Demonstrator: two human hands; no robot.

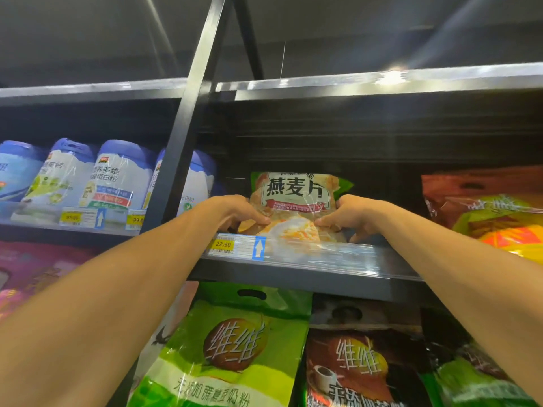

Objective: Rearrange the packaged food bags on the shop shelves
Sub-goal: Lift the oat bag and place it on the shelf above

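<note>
An oat-flake bag [296, 198], green and orange with a clear window, stands upright on the upper shelf [323, 259]. My left hand [235, 214] grips its lower left edge. Its lower right edge is held by my right hand [349, 217]. Both arms reach up from below. The bag's bottom sits just behind the shelf's clear price rail.
Blue-lidded white tins [117, 174] fill the shelf to the left, past a dark upright post [188, 136]. Red and yellow bags [493, 212] stand to the right. Below hang a green bag [235, 356] and a brown bag [358, 368]. A yellow price tag [223, 244] reads 22.90.
</note>
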